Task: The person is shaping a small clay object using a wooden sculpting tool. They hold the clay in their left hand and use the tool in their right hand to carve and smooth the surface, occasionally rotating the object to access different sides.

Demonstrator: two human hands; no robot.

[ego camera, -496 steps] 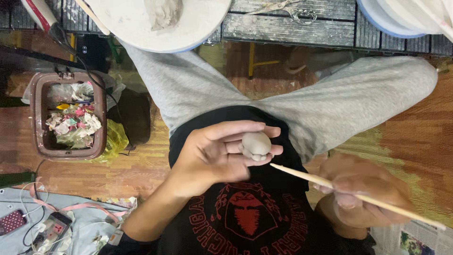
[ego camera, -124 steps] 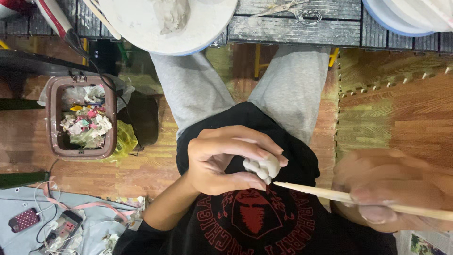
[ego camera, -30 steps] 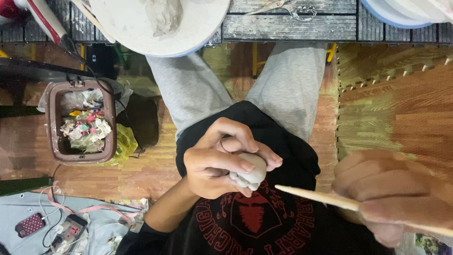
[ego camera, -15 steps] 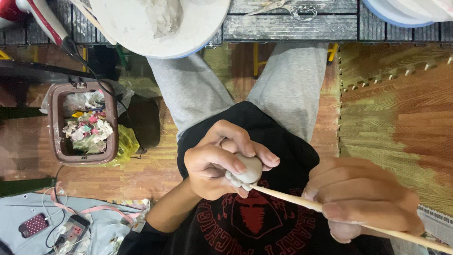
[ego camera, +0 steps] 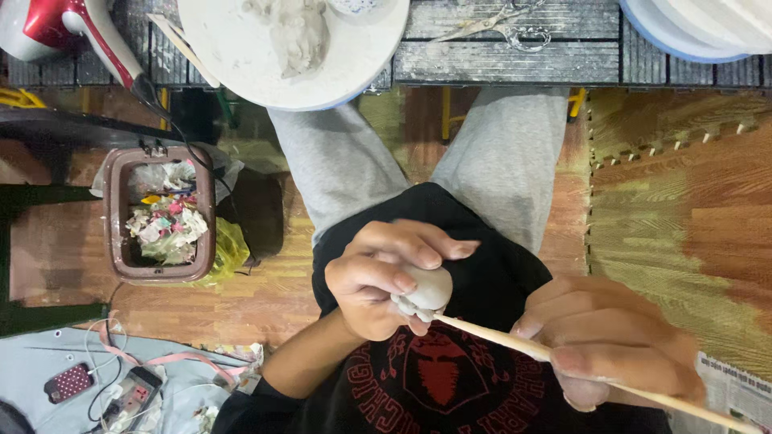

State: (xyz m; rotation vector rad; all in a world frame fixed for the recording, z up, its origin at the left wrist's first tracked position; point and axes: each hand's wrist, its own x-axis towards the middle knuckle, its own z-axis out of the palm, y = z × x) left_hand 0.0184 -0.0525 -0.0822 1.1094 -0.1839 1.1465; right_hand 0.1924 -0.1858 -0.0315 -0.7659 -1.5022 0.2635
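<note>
Left hand (ego camera: pixel 386 277) closed around a small pale clay lump (ego camera: pixel 426 291); thumb and fingers wrap its top and near side, lower face exposed. Right hand (ego camera: pixel 607 350) closed on a thin wooden stick (ego camera: pixel 579 366), pinched between thumb and forefingers; stick tip touches the underside of the lump. Both hands sit over the lap, above a black shirt (ego camera: pixel 438 386) with a red print.

Containers, placed from the grip:
- Far side, beyond the knees: round white board (ego camera: pixel 241 56) on a slatted bench (ego camera: pixel 515 60), carrying a heap of grey clay (ego camera: pixel 297 28) (surface smeared).
- Left of the grip, on the floor: brown rectangular bin (ego camera: pixel 117 209) holding crumpled paper and coloured scraps; yellow bag (ego camera: pixel 229 249) just beside it.
- Far right corner: stacked pale basins (ego camera: pixel 691 32), contents not visible.

Other items: scissors (ego camera: pixel 490 24) on the bench beyond the grip; red-and-white appliance (ego camera: pixel 56 24) far left.

Surface and room: wood-pattern floor (ego camera: pixel 241 301); interlocking wood-print mat (ego camera: pixel 683 201) right of the grip. Near left, grey cloth (ego camera: pixel 48 362) with cables and a small phone (ego camera: pixel 71 381). Grey trousers (ego camera: pixel 338 169) run from the grip toward the bench.
</note>
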